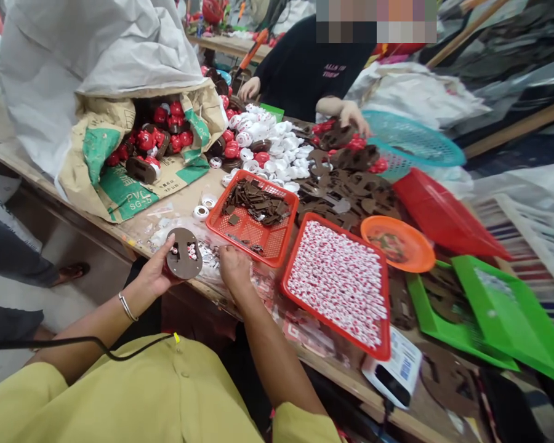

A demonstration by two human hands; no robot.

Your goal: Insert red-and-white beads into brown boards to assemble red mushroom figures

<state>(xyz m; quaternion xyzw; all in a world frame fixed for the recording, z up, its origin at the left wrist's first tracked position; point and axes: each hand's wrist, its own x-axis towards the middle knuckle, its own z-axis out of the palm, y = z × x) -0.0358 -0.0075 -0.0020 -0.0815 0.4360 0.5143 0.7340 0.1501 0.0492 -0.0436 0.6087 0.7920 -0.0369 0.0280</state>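
My left hand (pixel 156 271) grips a brown oval plastic base (pixel 184 255) by its left edge, just over the table's front edge. Small white-and-red pieces sit in the base's cut-out. Close by on the right, my right hand (pixel 235 266) has its fingers drawn together over small metal pieces (pixel 209 258) on the table; whatever it may pinch is hidden. Beyond it stands a red basket (pixel 277 243) with brown plastic bits. A second red tray (pixel 386 326), to the right, is full of small white-and-red round parts (pixel 335 277).
A paper sack (pixel 120 197) spills red-and-brown figures on the left. White parts (pixel 277 147) and brown bases (pixel 351 191) are heaped behind the baskets. An orange dish (pixel 425 255) and green trays (pixel 508 307) stand right. A co-worker (pixel 305 74) handles pieces opposite.
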